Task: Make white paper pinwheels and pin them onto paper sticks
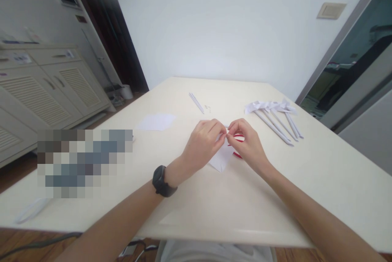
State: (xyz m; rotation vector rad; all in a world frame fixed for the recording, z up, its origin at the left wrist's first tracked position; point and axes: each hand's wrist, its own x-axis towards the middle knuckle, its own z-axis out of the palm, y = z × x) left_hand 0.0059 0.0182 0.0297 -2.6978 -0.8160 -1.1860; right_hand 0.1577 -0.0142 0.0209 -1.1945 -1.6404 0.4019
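Observation:
Both hands meet over the middle of the cream table [214,209]. My left hand [204,143], with a black watch on its wrist, and my right hand [247,144] pinch the top of a folded white paper piece [221,160] between their fingertips. The paper's pointed lower end rests on the table below the hands. Something red [238,139] shows under my right hand; what it is cannot be made out.
Several finished white paper pieces with long rolled stems [275,117] lie at the back right. A flat white sheet [155,122] lies to the left, thin white sticks [196,103] further back. A white strip [30,209] sits near the left edge. A cabinet [45,86] stands left.

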